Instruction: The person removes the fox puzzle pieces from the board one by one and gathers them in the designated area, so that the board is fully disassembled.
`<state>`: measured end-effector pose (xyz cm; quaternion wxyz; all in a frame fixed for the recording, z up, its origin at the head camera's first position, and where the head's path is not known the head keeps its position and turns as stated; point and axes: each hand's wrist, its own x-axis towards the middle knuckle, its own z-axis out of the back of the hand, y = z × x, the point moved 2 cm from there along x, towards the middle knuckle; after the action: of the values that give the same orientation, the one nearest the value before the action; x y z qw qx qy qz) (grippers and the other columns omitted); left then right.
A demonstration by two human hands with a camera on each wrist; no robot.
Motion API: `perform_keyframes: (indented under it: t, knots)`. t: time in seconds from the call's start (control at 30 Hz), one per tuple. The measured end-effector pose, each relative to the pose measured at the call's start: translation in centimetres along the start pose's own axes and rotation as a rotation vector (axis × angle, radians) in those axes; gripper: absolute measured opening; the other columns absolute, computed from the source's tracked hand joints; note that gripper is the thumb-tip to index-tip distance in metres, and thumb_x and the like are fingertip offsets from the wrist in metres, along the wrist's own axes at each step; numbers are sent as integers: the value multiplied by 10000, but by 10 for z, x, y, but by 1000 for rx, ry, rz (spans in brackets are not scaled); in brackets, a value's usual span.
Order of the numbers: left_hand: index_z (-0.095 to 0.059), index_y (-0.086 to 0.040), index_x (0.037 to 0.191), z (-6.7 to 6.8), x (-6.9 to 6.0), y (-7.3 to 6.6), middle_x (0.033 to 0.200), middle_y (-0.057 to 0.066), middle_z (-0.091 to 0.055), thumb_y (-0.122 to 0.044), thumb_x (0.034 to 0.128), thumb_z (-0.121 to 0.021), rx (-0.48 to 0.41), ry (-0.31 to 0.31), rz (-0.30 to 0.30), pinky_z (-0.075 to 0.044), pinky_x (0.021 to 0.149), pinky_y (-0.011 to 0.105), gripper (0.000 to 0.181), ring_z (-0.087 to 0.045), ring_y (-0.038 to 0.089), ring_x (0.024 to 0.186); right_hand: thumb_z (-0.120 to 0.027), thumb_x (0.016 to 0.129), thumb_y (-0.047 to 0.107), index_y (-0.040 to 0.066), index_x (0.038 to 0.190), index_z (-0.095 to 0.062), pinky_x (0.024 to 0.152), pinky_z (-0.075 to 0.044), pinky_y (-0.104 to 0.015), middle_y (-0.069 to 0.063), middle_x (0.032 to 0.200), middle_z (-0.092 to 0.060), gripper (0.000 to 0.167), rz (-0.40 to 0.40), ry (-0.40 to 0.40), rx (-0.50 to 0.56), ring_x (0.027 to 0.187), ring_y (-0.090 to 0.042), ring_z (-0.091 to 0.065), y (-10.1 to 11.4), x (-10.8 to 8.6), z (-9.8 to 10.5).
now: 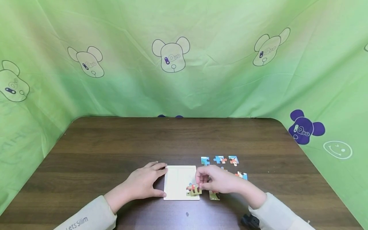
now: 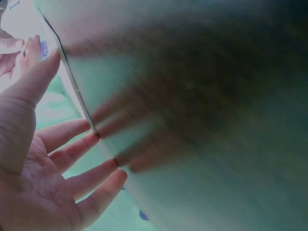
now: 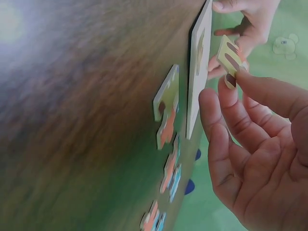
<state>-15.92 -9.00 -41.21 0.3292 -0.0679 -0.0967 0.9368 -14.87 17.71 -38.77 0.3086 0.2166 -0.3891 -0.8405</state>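
A pale, shallow square puzzle board [image 1: 175,182] lies on the table between the hands. My left hand [image 1: 142,182] rests at its left edge, with thumb and fingers spread and the tips touching the rim. Between thumb and index finger, my right hand [image 1: 219,179] pinches a yellow-green puzzle piece [image 3: 229,57] with brown stripes. That piece is held tilted over the board's lower right part. A patch of similar colours shows on the board just under it, partly hidden. In the left wrist view, the left hand's fingertips [image 2: 118,166] meet the table edge of the board.
Several loose puzzle pieces lie right of the board, among them a blue one [image 1: 204,160], a red and blue one [image 1: 233,159] and a greenish one [image 1: 214,195]. The right hand hides some. A black object [image 1: 249,221] sits by the right sleeve. Green curtain [image 1: 172,92] surrounds the table.
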Motion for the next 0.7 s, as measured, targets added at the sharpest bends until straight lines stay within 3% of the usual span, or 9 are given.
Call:
perform_keyframes:
  t: [0.7]
  knots:
    - [-583,-130,1392,2,-1,-1,1483,16,-520,-532,763,-791,-11,0,2,-529,949,498,775,-473,336,1383,-673,898,44,88,876,-600,654,-500,-207,70,792,-594,87,7,-66,32,743,7,-545,-22,-47,20]
